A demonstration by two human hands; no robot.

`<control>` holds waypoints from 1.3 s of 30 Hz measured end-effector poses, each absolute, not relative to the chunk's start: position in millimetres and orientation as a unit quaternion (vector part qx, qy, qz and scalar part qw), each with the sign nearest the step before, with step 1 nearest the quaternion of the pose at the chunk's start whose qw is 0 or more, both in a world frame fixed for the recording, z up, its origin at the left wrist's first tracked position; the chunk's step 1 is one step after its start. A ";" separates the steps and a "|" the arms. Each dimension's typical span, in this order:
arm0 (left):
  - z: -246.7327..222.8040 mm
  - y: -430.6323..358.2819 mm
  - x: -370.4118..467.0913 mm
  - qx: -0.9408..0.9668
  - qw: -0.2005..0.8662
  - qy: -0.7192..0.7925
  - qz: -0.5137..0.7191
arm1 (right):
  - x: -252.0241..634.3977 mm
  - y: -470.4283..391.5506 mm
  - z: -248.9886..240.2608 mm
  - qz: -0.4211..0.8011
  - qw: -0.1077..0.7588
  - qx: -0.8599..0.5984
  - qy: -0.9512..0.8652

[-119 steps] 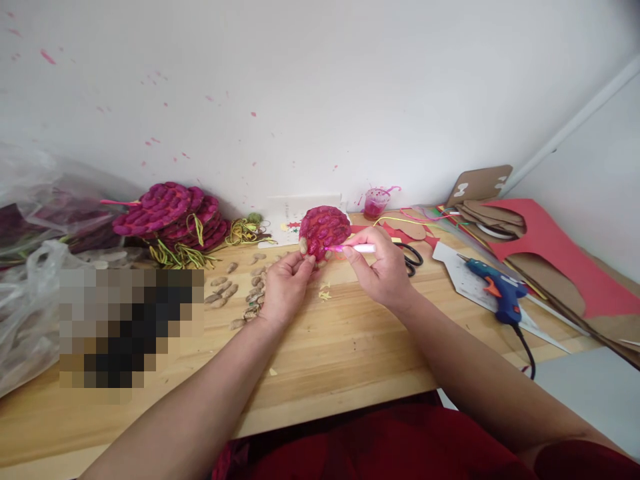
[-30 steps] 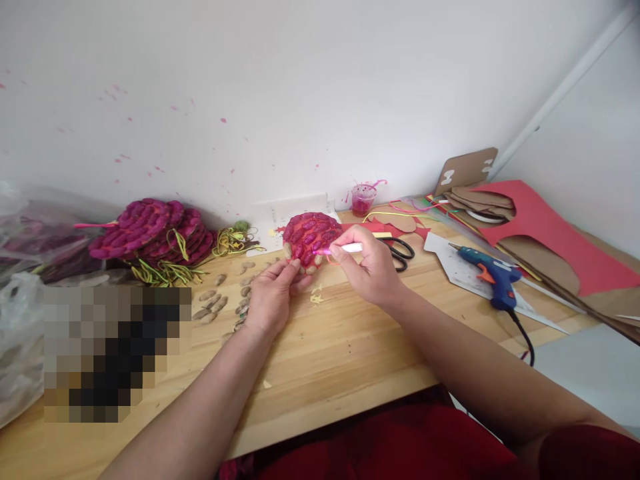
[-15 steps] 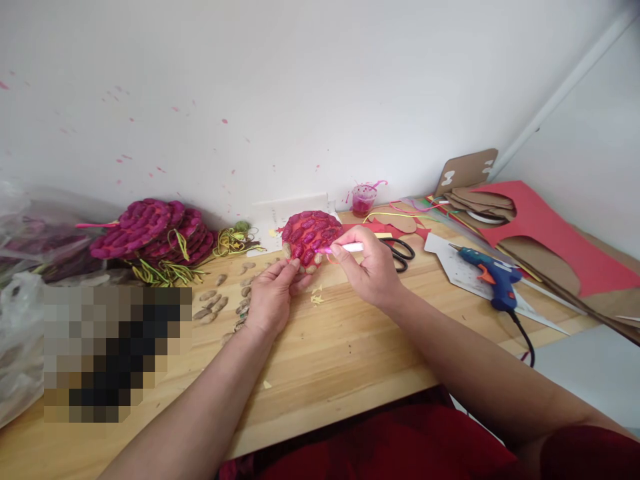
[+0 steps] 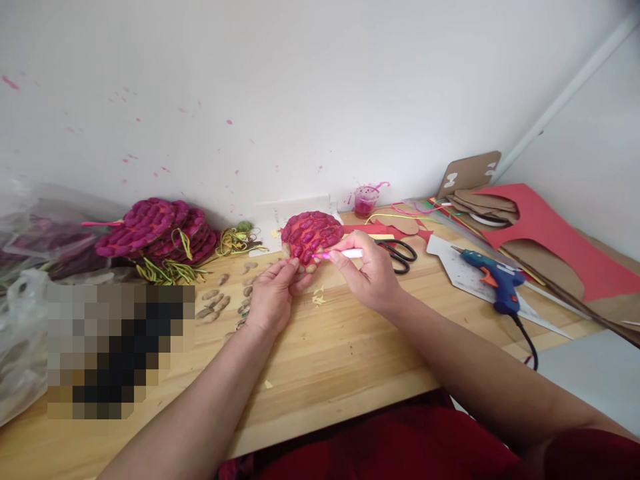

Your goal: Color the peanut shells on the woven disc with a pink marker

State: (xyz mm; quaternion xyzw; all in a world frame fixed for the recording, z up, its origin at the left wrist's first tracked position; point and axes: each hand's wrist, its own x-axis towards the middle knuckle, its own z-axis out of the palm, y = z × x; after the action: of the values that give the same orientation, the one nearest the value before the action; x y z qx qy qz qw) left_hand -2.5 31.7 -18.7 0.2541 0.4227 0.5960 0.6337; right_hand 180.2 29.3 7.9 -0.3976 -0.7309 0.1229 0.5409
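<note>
My left hand (image 4: pixel 274 291) grips the lower edge of a red disc (image 4: pixel 313 230) covered in peanuts, thumb on top. Most of its peanuts are magenta; a few at the lower rim near my thumb are bare tan. My right hand (image 4: pixel 369 272) is closed round a white paintbrush (image 4: pixel 354 253) with a pink tip, which reaches the peanuts on the disc's lower part. Whether the tip presses on a peanut is too small to tell. Loose peanuts (image 4: pixel 215 305) lie left of my left hand. Black-handled scissors (image 4: pixel 407 257) lie just beyond my right hand.
A stack of magenta peanut discs (image 4: pixel 155 230) with yellow-green cords stands at the back left, beside plastic bags (image 4: pixel 25 320). A cup of pink paint (image 4: pixel 366 200) is near the wall. To the right lie a blue glue gun (image 4: pixel 493 273) and red card (image 4: pixel 555 247).
The brush tip has moved left and slightly down across the disc, with my right hand following a little. My left hand keeps its hold on the disc.
</note>
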 end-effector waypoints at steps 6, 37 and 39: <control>-19.8 32.9 -2.5 0.248 0.638 0.416 0.598 | 180.5 30.4 7.9 0.113 0.561 -0.397 -0.718; -20.8 32.8 -2.7 0.248 0.642 0.407 0.601 | 177.1 26.3 9.2 0.116 0.560 -0.388 -0.723; -20.9 32.7 -2.6 0.252 0.641 0.405 0.602 | 176.7 26.4 9.0 0.115 0.559 -0.386 -0.725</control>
State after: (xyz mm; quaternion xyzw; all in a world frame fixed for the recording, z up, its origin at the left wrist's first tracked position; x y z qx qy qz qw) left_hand -2.6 32.7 -20.9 0.2516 0.4053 0.6018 0.6405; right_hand 176.7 26.4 9.0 -0.3862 -0.7248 0.1147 0.5588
